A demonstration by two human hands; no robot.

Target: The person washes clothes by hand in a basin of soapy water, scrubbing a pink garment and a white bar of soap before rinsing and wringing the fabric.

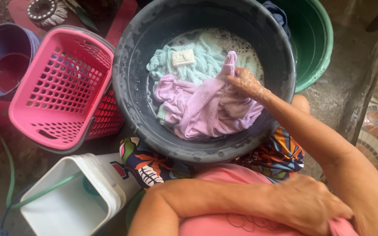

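My right hand (245,82) pinches the purple cloth (202,109) by its top end in the gray tub (132,87). The cloth hangs long, down and left from my fingers. My left hand (305,203) is far back, gripping my pink shirt (224,225).

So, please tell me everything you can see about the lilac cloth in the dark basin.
The lilac cloth looks like soft towelling, wet and crumpled. It lies in the dark grey basin, in soapy water, partly over a pale green cloth that carries a white soap bar. The right hand pinches one edge in its grip and lifts it into a peak.
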